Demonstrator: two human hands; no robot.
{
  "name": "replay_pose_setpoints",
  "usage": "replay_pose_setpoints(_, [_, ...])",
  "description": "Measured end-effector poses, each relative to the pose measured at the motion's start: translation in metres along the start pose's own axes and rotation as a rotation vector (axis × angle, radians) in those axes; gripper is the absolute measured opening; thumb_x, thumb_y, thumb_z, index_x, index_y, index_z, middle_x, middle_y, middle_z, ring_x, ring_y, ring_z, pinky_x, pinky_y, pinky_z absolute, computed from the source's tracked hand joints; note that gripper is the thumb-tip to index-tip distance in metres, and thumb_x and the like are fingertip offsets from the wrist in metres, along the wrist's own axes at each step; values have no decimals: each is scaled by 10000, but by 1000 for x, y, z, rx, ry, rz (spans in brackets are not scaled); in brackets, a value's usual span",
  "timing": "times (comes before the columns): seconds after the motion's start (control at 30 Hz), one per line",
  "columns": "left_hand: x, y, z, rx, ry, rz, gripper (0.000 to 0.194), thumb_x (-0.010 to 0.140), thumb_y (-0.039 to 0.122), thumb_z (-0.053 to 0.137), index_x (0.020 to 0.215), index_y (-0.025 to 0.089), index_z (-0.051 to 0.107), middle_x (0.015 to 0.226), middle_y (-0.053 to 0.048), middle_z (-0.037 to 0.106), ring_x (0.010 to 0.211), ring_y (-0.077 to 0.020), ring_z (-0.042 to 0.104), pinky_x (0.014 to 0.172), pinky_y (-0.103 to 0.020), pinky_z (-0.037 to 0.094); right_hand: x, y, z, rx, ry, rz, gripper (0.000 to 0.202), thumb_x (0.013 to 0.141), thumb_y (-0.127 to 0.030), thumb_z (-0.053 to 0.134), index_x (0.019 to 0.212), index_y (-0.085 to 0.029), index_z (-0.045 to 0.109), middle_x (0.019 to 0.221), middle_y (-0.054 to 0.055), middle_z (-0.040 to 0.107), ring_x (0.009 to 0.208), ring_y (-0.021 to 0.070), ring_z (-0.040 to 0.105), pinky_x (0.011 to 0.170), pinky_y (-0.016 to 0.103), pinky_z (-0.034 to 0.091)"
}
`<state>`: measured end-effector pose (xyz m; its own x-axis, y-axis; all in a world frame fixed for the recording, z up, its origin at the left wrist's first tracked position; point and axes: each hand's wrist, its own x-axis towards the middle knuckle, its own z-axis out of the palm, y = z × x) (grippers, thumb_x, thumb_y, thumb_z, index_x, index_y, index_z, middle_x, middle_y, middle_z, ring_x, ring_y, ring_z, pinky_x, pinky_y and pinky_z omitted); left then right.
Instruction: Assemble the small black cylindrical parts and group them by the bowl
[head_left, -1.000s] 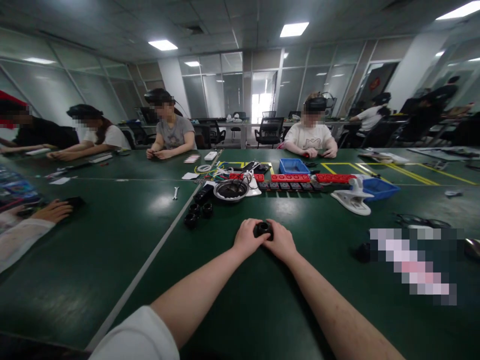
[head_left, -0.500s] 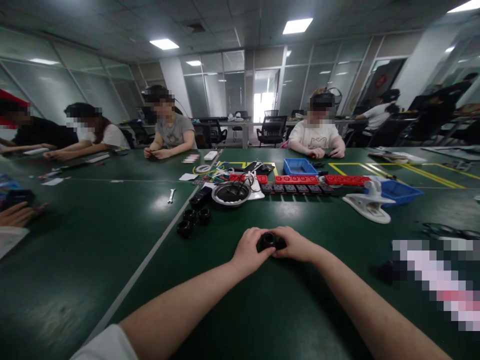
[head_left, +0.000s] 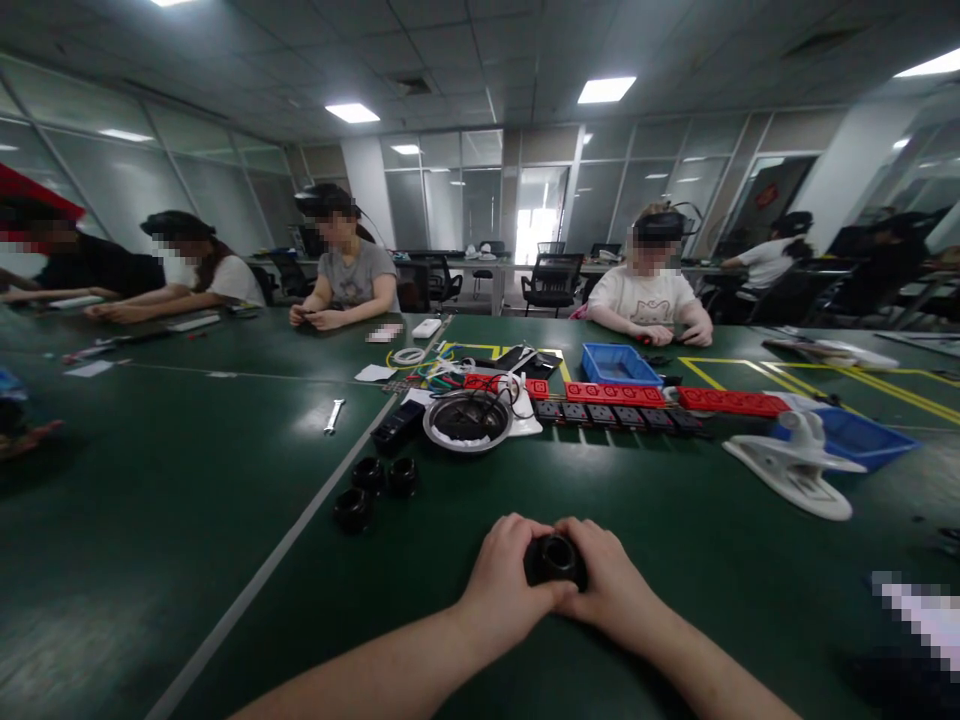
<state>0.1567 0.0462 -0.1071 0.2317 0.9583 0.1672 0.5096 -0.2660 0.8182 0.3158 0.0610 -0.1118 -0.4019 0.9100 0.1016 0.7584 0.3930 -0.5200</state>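
Both of my hands meet around a black round part with a hole in its top [head_left: 558, 556], low over the green table [head_left: 420, 600]. My left hand [head_left: 504, 575] curls around its left side, thumb across the front. On the opposite side, my right hand [head_left: 616, 585] wraps it, and the two thumbs come together in front. The palms hide its lower part. Three similar black hollow pieces [head_left: 352, 510] stand in a cluster to the left of my hands.
Beyond my hands lie a metal bowl [head_left: 466, 450], a black handheld device [head_left: 397, 426], red socket strips [head_left: 615, 395], blue trays [head_left: 619, 365] and a white clamp-like stand [head_left: 799, 470]. A wrench [head_left: 334, 416] rests at left. Several people sit around the table.
The view has tilted upward, so my hands and the table items appear lower in the picture. Both hands still clasp the black part.
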Motion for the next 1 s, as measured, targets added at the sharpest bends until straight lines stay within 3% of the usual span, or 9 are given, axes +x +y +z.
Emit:
replay_pose_setpoints(0.1, [-2,0,-2,-13,-22,66,441,581,239,712,984,212,535,1034,-37,504,995,-222,446,865,-347,364,1,3,-11,95,-116,-96,595,540,-358,705,1084,-217,508,983,45,559,896,232,480,775,330,338])
replay_pose_setpoints(0.23, [-7,0,-7,-8,-14,101,798,586,391,710,1261,203,329,1279,-91,334,1172,-270,304,976,-397,268,3,7,-22,208,-214,-164,347,654,-335,645,972,-211,587,938,37,578,878,213,496,784,313,361])
replay_pose_setpoints(0.43, [-10,-1,-9,91,-12,175,363,659,274,667,1003,228,562,938,-26,543,919,-206,481,817,-342,386,2,10,-18,195,-199,-160,266,627,-299,666,862,-194,601,850,14,570,836,205,504,749,307,377])
replay_pose_setpoints(0.53, [-8,-3,-7,88,30,172,353,619,268,704,940,204,571,914,-24,540,899,-203,486,791,-328,390,1,5,-9,130,-141,-71,253,589,-300,684,781,-182,567,755,-2,554,745,185,513,652,273,385])
replay_pose_setpoints(0.63, [-7,-5,-5,95,96,126,354,583,288,731,878,184,565,890,-23,541,881,-205,493,774,-327,390,-1,-5,1,-65,17,12,250,592,-323,668,709,-176,504,707,9,539,661,172,498,564,251,355])
replay_pose_setpoints(0.77, [-5,-7,-5,105,131,131,361,569,307,740,856,181,560,880,-18,543,881,-202,494,778,-326,386,-5,-13,6,-278,112,-23,254,650,-383,621,722,-169,506,731,51,556,696,209,499,607,299,354])
replay_pose_setpoints(0.93, [1,-9,-14,24,-84,190,381,616,291,712,953,200,559,922,-18,546,863,-182,506,748,-292,400,-3,-3,-8,-17,-39,-165,434,648,-356,655,1029,-197,519,952,59,563,870,223,501,751,337,376])
replay_pose_setpoints(1.0, [4,-8,-18,14,-171,242,385,645,288,693,997,213,557,926,-17,546,850,-175,506,724,-275,404,-1,3,-14,98,-133,-207,407,655,-326,656,1027,-212,537,968,45,561,887,214,503,764,326,381])
